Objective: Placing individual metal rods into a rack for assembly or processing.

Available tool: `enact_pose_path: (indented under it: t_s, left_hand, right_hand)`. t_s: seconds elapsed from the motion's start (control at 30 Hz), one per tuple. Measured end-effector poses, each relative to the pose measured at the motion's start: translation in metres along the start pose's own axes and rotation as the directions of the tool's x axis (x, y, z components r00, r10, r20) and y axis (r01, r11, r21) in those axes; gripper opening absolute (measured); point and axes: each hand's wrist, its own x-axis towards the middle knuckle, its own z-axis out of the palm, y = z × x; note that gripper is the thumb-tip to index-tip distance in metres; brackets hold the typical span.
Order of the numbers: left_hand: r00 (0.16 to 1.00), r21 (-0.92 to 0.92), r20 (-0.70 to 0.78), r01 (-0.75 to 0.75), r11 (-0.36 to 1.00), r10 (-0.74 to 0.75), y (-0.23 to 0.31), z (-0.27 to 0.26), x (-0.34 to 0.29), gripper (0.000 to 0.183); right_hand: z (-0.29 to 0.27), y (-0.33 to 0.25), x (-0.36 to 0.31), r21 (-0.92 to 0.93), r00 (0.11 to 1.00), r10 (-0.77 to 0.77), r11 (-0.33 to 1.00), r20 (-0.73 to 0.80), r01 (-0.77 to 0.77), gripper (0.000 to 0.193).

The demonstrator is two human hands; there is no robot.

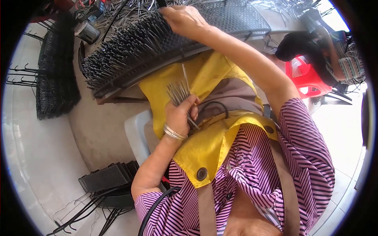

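My left hand (182, 114) is wrapped round a bundle of thin grey metal rods (178, 93), held upright in front of my yellow apron (204, 161). One rod stands taller than the others. At the top, my right hand (185, 21) reaches over a curved black perforated rack (236, 19). Its fingers are pressed together beside a dark piece (161, 3) cut off by the picture's upper edge; what they pinch is too small to tell. Dense rows of slim metal pieces (122, 51) stand in the rack's left part, while its right part shows bare holes.
Loose rods (114, 11) lie scattered behind the rack, with a metal can (87, 32) at their left. More filled black racks (57, 74) hang along the left wall, and others (106, 183) rest at lower left. On the right, a person sits near a red plastic stool (305, 78).
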Motion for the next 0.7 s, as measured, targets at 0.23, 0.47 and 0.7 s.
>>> enact_pose_path:
  t_s: [0.23, 0.47, 0.7]
  left_hand:
    - [1.0, 0.023, 0.016, -0.015, 1.0, 0.014, 0.003, 0.003, 0.0, 0.013]
    - [0.998, 0.004, 0.032, -0.051, 0.999, 0.051, 0.003, 0.0, -0.001, 0.013]
    - [0.995, 0.001, 0.101, -0.008, 1.0, 0.008, -0.004, -0.004, 0.001, 0.014]
  right_hand:
    - [-0.017, -0.008, -0.02, -0.032, 0.987, 0.003, 0.999, 0.16, 0.002, 0.017]
    - [-0.077, -0.063, -0.065, 0.49, 0.65, 0.364, 0.444, 0.667, -0.751, 0.017]
    - [-0.077, -0.057, -0.072, 0.666, 0.697, 0.433, 0.251, 0.572, -0.702, 0.011]
